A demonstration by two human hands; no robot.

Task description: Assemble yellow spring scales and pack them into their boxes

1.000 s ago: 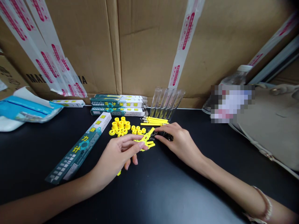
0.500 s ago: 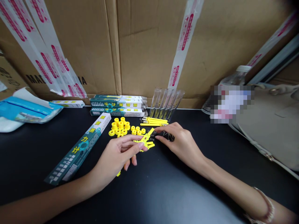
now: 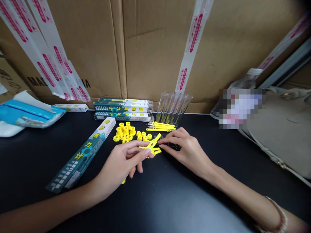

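My left hand [image 3: 120, 161] grips a flat yellow plastic part [image 3: 152, 146] between thumb and fingers, and a yellow tip pokes out below the palm. My right hand [image 3: 187, 152] lies to its right, fingertips drawn together at the part's right end. Whether those fingers pinch anything is hidden. Dark metal springs [image 3: 173, 146] lie under and beside these fingers. Small yellow plastic rings [image 3: 125, 131] stand in a cluster left of the part, and yellow plastic rods [image 3: 160, 127] lie behind it.
A long teal-and-white box [image 3: 81, 155] lies on the black table [image 3: 157, 200], with stacked boxes [image 3: 121, 108] and transparent plastic tubes [image 3: 173, 108] behind. Taped cardboard [image 3: 155, 48] forms the back wall. A blue packet [image 3: 29, 115] sits far left; a bottle [image 3: 245, 81] and beige bag [image 3: 284, 129] sit right.
My right hand has shifted slightly left and down, its fingertips now covering the springs beside the yellow part. The part has tilted a little in my left hand.
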